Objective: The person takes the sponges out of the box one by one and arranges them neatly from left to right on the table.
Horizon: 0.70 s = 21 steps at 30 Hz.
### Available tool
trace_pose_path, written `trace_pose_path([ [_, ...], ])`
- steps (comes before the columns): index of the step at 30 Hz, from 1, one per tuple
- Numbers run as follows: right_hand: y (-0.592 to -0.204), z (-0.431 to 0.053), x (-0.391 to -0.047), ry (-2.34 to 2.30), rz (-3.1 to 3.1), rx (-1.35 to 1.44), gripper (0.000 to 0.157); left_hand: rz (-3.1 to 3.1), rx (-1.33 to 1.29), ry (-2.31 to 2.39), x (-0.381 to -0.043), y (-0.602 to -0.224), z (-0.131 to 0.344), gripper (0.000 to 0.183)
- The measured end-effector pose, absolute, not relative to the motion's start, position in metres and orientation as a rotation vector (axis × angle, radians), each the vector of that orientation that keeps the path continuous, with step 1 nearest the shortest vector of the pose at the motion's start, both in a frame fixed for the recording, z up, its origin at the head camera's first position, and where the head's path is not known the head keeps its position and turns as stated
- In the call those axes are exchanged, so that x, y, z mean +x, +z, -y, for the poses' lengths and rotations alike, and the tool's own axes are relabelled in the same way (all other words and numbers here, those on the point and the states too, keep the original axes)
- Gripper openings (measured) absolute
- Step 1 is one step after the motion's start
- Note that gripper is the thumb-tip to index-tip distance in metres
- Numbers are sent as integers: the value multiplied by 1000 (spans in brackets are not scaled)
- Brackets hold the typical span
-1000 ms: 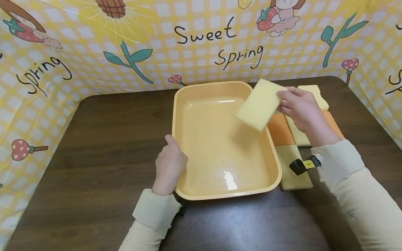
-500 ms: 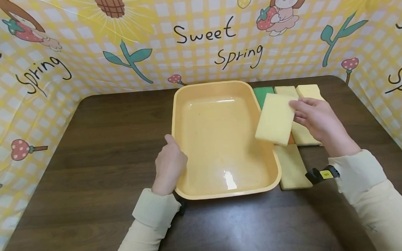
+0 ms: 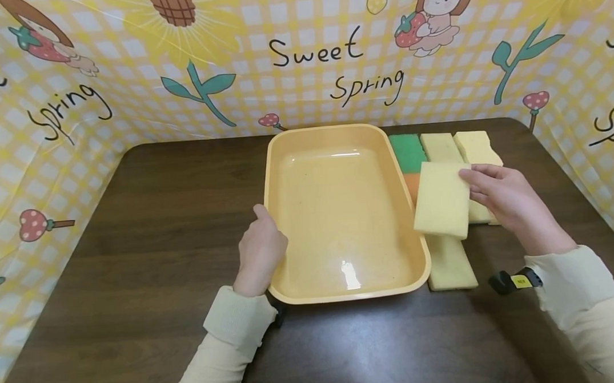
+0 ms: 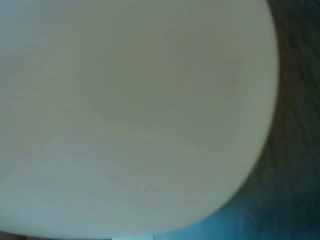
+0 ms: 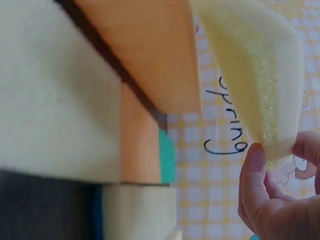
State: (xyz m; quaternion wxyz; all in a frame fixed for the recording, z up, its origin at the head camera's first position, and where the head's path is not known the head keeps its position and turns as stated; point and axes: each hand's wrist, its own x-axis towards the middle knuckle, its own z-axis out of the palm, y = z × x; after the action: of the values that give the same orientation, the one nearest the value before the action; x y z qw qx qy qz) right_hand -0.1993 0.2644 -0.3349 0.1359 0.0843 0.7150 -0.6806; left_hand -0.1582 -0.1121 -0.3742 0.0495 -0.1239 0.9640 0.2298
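Observation:
My right hand [image 3: 515,205] pinches a pale yellow sponge [image 3: 443,200] by its upper right corner, with thumb and fingers on either face. The sponge hangs tilted above other sponges, just right of a yellow plastic tray [image 3: 339,224]. In the right wrist view its porous edge shows, and the fingertips [image 5: 255,159] press that corner of the sponge [image 5: 285,85]. My left hand [image 3: 260,248] grips the tray's left rim near the front corner; some of its fingers are hidden. The left wrist view shows only the blurred tray [image 4: 150,100] close up.
Right of the tray lie a green sponge [image 3: 408,153], an orange one [image 3: 412,186] and several pale yellow ones, such as the front one [image 3: 450,265]. They sit side by side on the dark wooden table [image 3: 174,220]. A checked cloth [image 3: 303,94] stands behind.
My right hand has moved right and toward me with the sponge, from over the tray to above the sponges beside it. The green sponge has come into sight. The left hand stays put.

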Motion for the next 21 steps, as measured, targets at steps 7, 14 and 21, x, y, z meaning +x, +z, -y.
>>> trace_pose_path([
  [7, -345, -279, -192, -2005, -2029, 234, 74, -2933, -373, 708, -158, -375, 113, 36],
  [14, -349, -289, -186, -1857, -2127, 269, 84, -2924, -377, 713, -158, -374, 113, 36],
  [21, -356, -301, -179, -1723, -2241, 264, 81, -2930, -377, 721, -158, -374, 113, 34],
])
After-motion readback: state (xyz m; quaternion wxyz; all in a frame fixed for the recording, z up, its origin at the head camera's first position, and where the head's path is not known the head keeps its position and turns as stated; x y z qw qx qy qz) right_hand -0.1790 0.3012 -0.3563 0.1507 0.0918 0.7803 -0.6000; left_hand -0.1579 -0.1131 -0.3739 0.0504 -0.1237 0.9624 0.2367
